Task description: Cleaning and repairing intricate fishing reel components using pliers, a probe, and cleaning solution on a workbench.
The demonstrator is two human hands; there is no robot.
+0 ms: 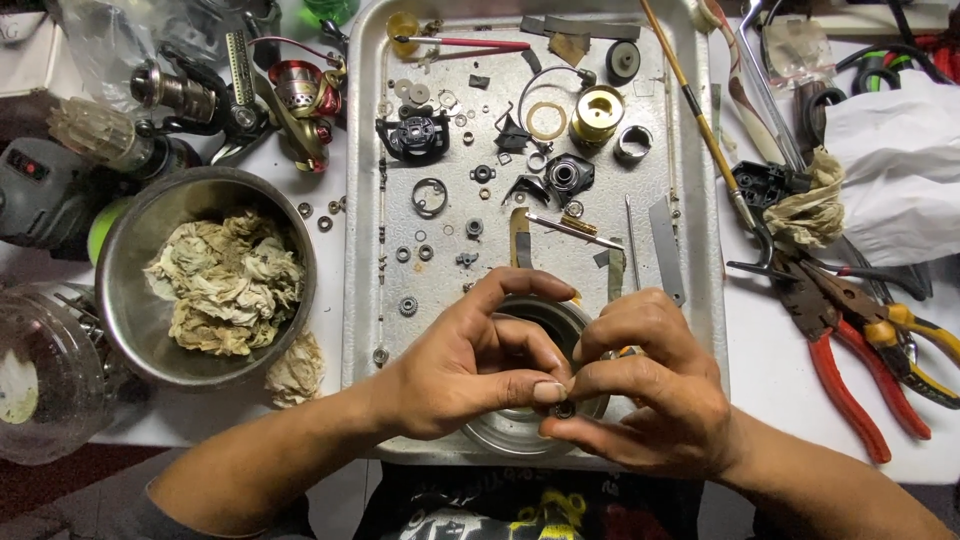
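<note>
Two hands over near edge of one metal tray [362,200]. Left hand [470,365] and right hand [650,395] both pinch one small dark ring part [563,408] between fingertips, other fingers curled loose. One steel bowl [130,300] of rags at left; two pliers [870,350] at right

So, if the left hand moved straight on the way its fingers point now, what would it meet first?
The left hand points right, so it would probably meet the right hand first; their fingertips already pinch one small dark part.
</note>
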